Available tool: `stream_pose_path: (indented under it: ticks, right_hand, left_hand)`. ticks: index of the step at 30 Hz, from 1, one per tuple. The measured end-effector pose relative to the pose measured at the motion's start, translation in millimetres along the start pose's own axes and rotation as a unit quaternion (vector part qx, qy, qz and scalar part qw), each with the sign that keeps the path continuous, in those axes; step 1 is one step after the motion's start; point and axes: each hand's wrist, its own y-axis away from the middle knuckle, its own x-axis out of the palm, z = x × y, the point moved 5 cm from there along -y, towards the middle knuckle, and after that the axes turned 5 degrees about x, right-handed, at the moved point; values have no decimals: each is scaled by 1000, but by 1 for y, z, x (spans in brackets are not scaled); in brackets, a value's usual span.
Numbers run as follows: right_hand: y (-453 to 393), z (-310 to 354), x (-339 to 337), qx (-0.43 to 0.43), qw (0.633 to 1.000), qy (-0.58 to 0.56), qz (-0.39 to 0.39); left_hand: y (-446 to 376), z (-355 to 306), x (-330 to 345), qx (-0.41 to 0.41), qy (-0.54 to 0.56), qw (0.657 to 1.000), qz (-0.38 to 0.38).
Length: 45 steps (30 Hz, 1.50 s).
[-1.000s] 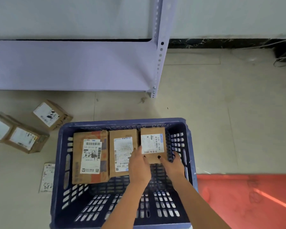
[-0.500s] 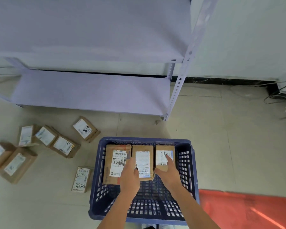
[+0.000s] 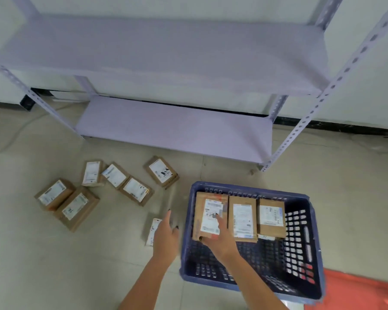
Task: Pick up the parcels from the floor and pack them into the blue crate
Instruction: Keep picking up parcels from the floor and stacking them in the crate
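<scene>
Three parcels lie in a row along the far edge of the blue crate (image 3: 300,260), and the right hand (image 3: 220,239) rests on the leftmost parcel (image 3: 208,217), fingers straight on its label. The left hand (image 3: 166,236), fingers loosely spread and holding nothing, hangs over a small parcel (image 3: 151,231) on the floor (image 3: 54,265) just left of the crate; this looks like the next pick, needing a grip round its edges, with six more parcels (image 3: 134,190) farther left

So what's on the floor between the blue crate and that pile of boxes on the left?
In the head view, one small flat parcel lies there, partly hidden by the left hand.
</scene>
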Motion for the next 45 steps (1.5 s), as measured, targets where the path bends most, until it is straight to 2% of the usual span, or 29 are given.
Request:
stream_pose_path:
  ticks: [3, 8, 11, 16, 32, 39, 45]
  right_hand:
    - [-2, 9, 55, 8, 1000, 4, -16]
    - [11, 18, 149, 48, 997, -52, -34]
    - [20, 21, 193, 74, 992, -87, -45]
    - [15, 29, 237, 72, 994, -69, -49]
    - [-91, 95, 247, 63, 995, -51, -58]
    - [-195, 100, 257, 59, 992, -47, -97]
    - [-308, 82, 263, 25, 989, 20, -146]
  left_hand:
    - [-15, 56, -51, -13, -11, 1000, 10]
    - [-32, 137, -129, -17, -14, 999, 37]
    - [-38, 167, -163, -7, -24, 998, 50]
    - [-56, 195, -183, -13, -17, 997, 74]
    - [-167, 199, -172, -36, 11, 994, 98]
    - [-251, 206, -119, -31, 74, 988, 135]
    - [-334, 217, -39, -30, 185, 972, 139]
